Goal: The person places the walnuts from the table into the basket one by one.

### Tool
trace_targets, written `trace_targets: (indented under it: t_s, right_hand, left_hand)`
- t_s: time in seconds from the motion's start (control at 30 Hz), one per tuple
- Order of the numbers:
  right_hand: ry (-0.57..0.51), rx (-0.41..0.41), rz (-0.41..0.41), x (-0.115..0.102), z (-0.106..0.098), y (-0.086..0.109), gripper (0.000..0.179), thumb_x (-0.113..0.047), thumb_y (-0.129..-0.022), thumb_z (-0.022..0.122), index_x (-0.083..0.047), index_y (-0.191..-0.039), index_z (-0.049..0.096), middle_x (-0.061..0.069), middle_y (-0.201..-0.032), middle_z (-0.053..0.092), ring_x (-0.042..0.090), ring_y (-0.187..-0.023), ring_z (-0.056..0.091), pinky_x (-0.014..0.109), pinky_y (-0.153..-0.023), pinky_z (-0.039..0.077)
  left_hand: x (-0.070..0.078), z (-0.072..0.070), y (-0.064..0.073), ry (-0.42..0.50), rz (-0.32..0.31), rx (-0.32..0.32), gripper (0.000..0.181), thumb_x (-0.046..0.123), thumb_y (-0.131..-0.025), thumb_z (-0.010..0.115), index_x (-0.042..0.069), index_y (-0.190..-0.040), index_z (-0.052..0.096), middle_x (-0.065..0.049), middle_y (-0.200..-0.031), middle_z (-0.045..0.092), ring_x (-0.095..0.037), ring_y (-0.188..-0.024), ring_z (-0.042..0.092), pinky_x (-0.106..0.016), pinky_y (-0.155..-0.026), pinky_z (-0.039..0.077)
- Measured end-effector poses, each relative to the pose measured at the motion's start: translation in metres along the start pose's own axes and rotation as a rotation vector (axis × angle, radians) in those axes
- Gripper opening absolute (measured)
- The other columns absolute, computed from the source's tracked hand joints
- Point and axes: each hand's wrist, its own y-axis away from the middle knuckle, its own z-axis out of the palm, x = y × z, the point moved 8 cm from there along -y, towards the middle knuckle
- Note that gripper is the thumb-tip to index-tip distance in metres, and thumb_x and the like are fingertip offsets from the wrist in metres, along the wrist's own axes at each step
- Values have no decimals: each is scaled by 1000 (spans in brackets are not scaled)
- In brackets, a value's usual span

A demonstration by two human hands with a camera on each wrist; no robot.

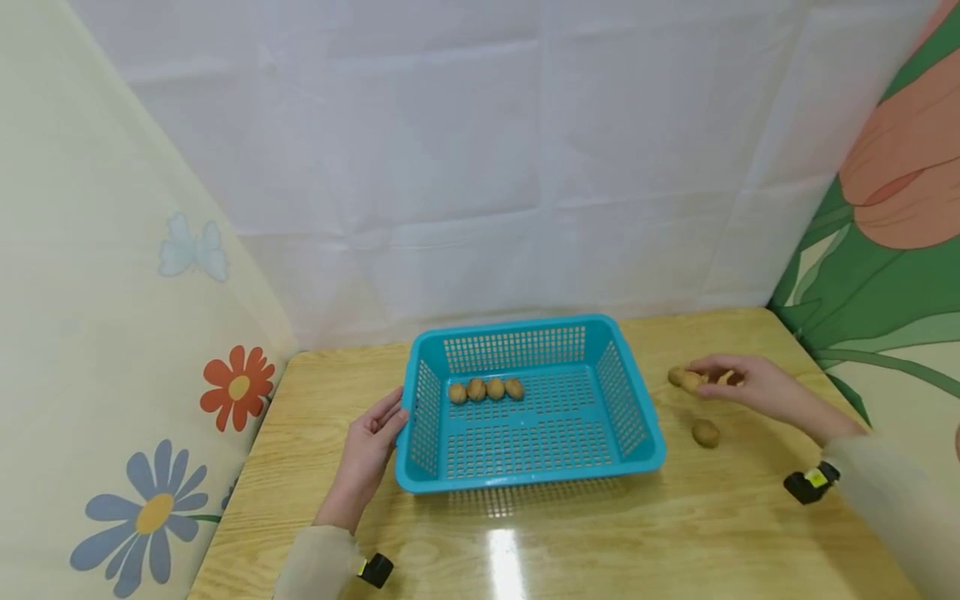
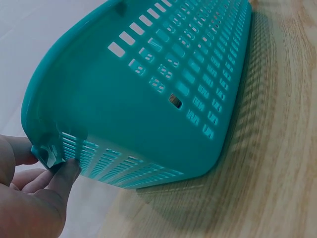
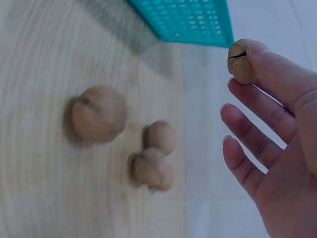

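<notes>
1. Closest in: two little black wrist cameras [image 1: 376, 571], one per arm, over a wood-grain tabletop [image 1: 600, 542].
2. Left hand [image 1: 367, 442] has the left side of the one blue plastic basket [image 1: 525, 479] pinched at its rim.
3. One loose walnut [image 1: 705, 433] sits on the wood, right of the basket.
4. Slightly farther, the right hand [image 1: 738, 387] has one cracked walnut [image 3: 239, 69] between thumb and index finger, other fingers spread. The walnut cluster [image 3: 149, 168] nearby is too blurry to count for sure.
5. Inside the basket: four walnuts [image 1: 495, 388], lined up far-left.
6. Way back, one white sheet [image 1: 450, 167].
</notes>
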Motion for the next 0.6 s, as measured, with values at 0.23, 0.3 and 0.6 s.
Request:
trace_targets:
  t_s: [0.23,0.3,0.6]
  right_hand:
    - [-29,-27,-33,-27,0,-16,36,-24,-102,69,-11,-136,68,-5,-110,70,9,-96,61,31,-83,54]
    - [-33,-36,-50,-36,0,-22,36,-25,-102,70,-12,-136,68,-4,-111,70,11,-97,61,31,-84,54]
    - [-21,-72,-89,-73,9,-51,36,-31,-101,72,-16,-134,70,-5,-106,69,17,-96,61,35,-82,54]
  left_hand:
    - [-1,0,0,7,-2,-3,51,11,-109,56,4,-157,44,-20,-155,50,2,-111,67,-24,-96,57]
    - [-1,0,0,6,-1,-1,51,10,-109,56,3,-157,44,-20,-155,50,2,-111,67,-24,-95,57]
    - [-2,0,0,9,-1,0,51,11,-109,56,4,-157,44,-20,-155,51,2,-111,67,-23,-96,57]
